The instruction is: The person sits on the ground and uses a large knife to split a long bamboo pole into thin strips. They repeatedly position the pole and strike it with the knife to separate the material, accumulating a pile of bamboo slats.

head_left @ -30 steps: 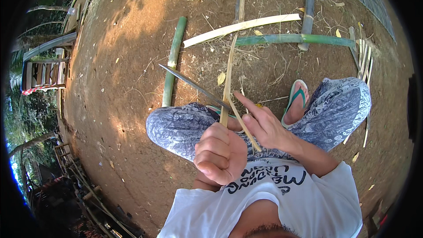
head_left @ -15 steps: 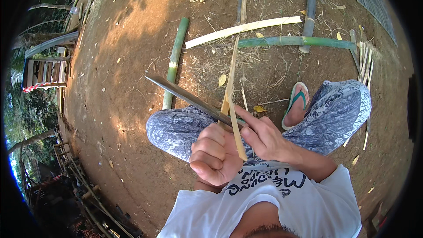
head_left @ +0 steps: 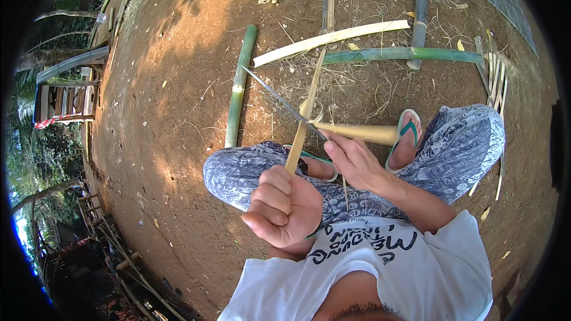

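My left hand (head_left: pixel 282 211) is closed in a fist around the near end of a thin bamboo strip (head_left: pixel 306 116), which runs up and away from me over my knees. My right hand (head_left: pixel 354 160) has its grip shut on the pale handle (head_left: pixel 357 132) of a long knife (head_left: pixel 279 100). The blade slants up to the left and crosses the strip just beyond my fingers, touching it there. At that crossing a thin shaving (head_left: pixel 315 110) curls off the strip, so I judge the paring is under way but not far along. The blade sits near my end, and the whole stretch of strip beyond it looks yet to be worked. I cannot tell how smooth the part inside my fist is.

I sit low with both knees bent, a foot in a green sandal (head_left: pixel 407 131) just right of the handle. On the bare dirt ground (head_left: pixel 160 142) lie more pieces: a green pole (head_left: pixel 239 86) to my left, a pale split slat (head_left: pixel 330 38) lying crosswise ahead, and a longer green pole (head_left: pixel 410 54) just behind it. Thin slivers (head_left: pixel 493 77) are gathered at the far right, and dry trimmings scatter around the slat. That suggests some splitting is already done, with plenty of stock left.
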`<state>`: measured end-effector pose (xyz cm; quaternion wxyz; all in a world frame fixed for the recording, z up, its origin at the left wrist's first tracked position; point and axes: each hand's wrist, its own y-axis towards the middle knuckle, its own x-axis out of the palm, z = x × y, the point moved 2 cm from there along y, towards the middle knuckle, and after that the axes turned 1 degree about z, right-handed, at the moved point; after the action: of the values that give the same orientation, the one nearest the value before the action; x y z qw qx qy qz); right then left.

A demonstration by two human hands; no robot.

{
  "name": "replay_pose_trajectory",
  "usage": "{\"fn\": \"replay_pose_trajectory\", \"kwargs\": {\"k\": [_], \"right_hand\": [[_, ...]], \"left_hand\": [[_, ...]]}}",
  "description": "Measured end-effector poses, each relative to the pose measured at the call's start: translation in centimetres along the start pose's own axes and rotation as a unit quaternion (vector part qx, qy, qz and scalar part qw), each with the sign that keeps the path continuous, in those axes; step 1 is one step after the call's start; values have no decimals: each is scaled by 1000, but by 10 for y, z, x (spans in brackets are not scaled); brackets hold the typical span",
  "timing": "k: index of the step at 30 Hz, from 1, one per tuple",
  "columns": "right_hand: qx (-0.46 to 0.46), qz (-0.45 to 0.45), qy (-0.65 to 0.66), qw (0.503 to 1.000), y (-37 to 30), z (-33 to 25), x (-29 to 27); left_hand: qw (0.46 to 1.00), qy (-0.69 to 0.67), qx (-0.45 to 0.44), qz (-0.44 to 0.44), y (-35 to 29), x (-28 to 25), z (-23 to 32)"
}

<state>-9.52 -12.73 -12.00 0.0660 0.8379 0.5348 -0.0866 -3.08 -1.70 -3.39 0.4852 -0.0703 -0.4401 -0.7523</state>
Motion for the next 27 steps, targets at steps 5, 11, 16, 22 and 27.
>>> {"fn": "replay_pose_trajectory", "kwargs": {"k": [5,11,16,22,27], "right_hand": [[43,-27,-7,999,3,16,5],[24,-25,-19,999,3,-12,0],[62,12,-68,996,19,66,5],[36,-37,-19,998,7,-1,3],[130,-9,-108,986,44,88,-3]], "left_hand": [[1000,10,-4,2,1,0,-2],[1000,20,9,5,3,-5,1],[1000,20,-13,-13,1,0,-3],[999,10,21,26,6,-5,-5],[1000,25,2,5,3,-6,-6]]}}
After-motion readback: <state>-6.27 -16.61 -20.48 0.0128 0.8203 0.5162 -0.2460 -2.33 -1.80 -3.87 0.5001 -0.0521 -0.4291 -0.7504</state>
